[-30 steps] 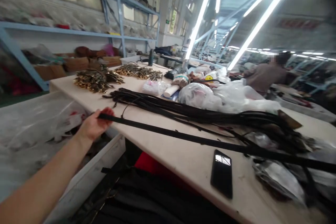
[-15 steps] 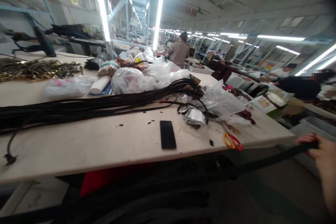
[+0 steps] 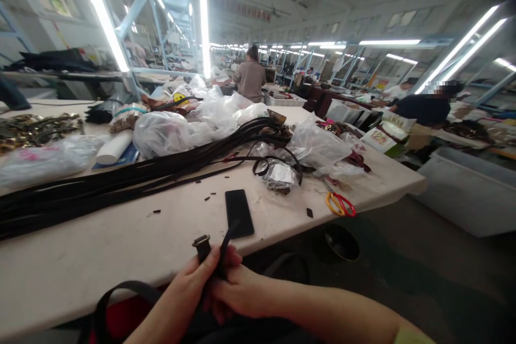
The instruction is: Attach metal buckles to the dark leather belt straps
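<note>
Both my hands meet at the table's front edge, low in the middle of the view. My left hand (image 3: 197, 274) is closed on a black strap (image 3: 203, 250) that has a brass-coloured buckle (image 3: 201, 239) at its upper end. Close against it, my right hand (image 3: 234, 285) is closed round the same dark strap material, one end of which sticks up in front of a black phone (image 3: 241, 212). A loop of black strap (image 3: 124, 286) hangs at the lower left. Long black straps (image 3: 121, 180) lie in a bundle across the table.
Red and yellow scissors (image 3: 341, 204) lie near the right edge of the table (image 3: 100, 247). Plastic bags (image 3: 169, 134) and brass-coloured metal parts (image 3: 36, 131) sit behind the straps. A grey bin (image 3: 471, 188) stands at right. People (image 3: 250, 78) are farther back.
My right hand has come from the far right to the middle, beside my left hand, which now shows. The buckle has come into view. The camera view has turned to the right.
</note>
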The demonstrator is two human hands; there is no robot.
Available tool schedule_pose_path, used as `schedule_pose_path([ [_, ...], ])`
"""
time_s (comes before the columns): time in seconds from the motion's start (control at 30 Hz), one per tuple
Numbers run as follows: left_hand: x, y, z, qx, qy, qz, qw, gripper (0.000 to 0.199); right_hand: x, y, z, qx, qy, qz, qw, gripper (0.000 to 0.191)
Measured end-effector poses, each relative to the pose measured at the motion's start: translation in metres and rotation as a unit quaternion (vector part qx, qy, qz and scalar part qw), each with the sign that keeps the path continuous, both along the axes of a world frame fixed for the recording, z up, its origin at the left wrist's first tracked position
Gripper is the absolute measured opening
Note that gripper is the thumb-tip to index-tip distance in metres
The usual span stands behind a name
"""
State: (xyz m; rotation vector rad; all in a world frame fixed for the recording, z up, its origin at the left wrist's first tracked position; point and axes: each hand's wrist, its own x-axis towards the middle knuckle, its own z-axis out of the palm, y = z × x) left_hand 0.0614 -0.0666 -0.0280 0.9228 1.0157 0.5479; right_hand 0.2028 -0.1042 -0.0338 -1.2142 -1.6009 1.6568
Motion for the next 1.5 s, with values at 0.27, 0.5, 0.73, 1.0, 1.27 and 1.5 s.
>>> schedule_pose_path([
  [0.27,-0.014,0.023,-0.020,-0.059,-0.060,0.146,0.986,0.043,0.146,0.071,-0.020,0.149,-0.372,-0.128,0.907,0.029],
  [0.5,0.006,0.025,-0.025,-0.033,-0.058,0.141,0.988,0.046,0.217,0.132,-0.073,0.133,-0.524,-0.271,0.796,0.024],
  [0.73,-0.006,0.022,-0.027,-0.026,0.009,0.099,0.995,0.050,0.218,0.120,-0.086,0.168,-0.427,-0.358,0.813,0.014],
  [1.0,-0.008,0.012,-0.021,0.024,-0.016,0.032,0.999,0.048,0.188,0.104,-0.047,0.112,-0.093,-0.454,0.879,0.033],
  [1.27,0.010,0.004,0.015,0.122,-0.016,0.032,0.992,0.031,0.068,0.061,0.001,0.026,0.276,-0.320,0.906,0.025],
  [1.5,0.007,0.004,0.009,0.178,0.049,0.125,0.975,0.026,0.006,0.044,0.004,-0.049,0.347,-0.260,0.900,0.025],
])
